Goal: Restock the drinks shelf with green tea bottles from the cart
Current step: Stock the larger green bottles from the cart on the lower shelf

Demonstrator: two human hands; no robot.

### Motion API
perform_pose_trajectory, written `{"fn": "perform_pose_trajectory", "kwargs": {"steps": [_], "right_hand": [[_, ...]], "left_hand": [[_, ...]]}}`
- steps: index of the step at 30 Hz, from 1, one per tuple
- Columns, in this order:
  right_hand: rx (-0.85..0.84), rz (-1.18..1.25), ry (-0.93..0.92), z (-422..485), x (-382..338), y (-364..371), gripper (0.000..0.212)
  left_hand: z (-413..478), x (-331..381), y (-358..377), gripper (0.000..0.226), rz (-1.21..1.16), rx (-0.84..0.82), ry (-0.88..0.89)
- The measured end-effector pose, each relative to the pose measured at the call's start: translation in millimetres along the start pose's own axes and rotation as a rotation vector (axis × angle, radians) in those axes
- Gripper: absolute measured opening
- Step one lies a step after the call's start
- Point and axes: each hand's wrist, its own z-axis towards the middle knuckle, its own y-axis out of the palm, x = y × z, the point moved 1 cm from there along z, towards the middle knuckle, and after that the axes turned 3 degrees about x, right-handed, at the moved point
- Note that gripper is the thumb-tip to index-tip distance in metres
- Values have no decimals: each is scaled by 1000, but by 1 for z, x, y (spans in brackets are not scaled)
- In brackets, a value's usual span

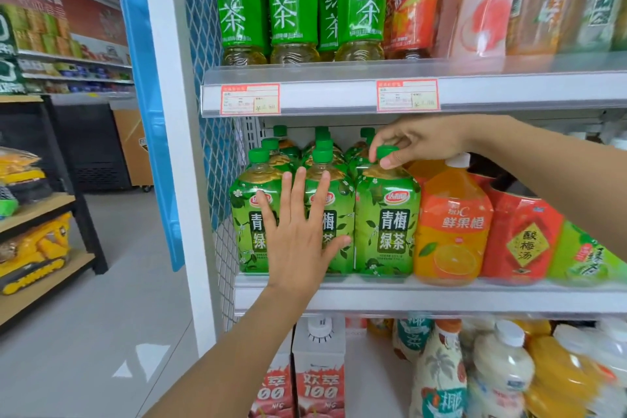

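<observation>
The rightmost green tea bottle (pixel 386 224) stands at the front of the middle shelf (pixel 441 295), touching the orange juice bottle (pixel 453 224); the right hand (pixel 417 142) pinches its cap. The left hand (pixel 298 231) lies open and flat against the two neighbouring bottles (pixel 288 224). This looks like seating and squaring the row; next, probably release and return to the cart, which is out of view.

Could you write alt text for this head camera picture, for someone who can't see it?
A person's right hand grips the green cap of a front-row green tea bottle on a shop's middle shelf, while the open left hand presses flat against the neighbouring green tea bottles. An orange juice bottle stands alongside.
</observation>
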Motion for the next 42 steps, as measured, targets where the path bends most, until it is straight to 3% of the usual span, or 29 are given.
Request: {"fn": "perform_pose_trajectory", "kwargs": {"steps": [5, 9, 12, 18, 22, 26, 31, 35, 42], "right_hand": [[83, 53, -9, -8, 3, 10, 23], [146, 21, -34, -14, 4, 20, 35], [190, 54, -46, -17, 4, 20, 29], [184, 98, -16, -17, 6, 19, 30], [140, 209, 108, -8, 14, 11, 47], [340, 1, 229, 22, 31, 4, 40], [312, -96, 316, 52, 28, 12, 57], [373, -103, 355, 64, 37, 16, 48], [284, -137, 277, 55, 36, 8, 41]], "left_hand": [[-1, 0, 1, 96, -11, 16, 11], [-2, 0, 2, 97, -1, 20, 22], [-4, 0, 4, 95, -12, 24, 25], [-3, 0, 4, 95, -18, 15, 27], [-3, -2, 3, 94, -27, 17, 48], [-3, -2, 4, 92, -35, 16, 55], [-3, -4, 6, 93, -31, 25, 65], [-2, -5, 6, 94, -34, 25, 68], [-2, -6, 8, 93, -51, 30, 75]]}}
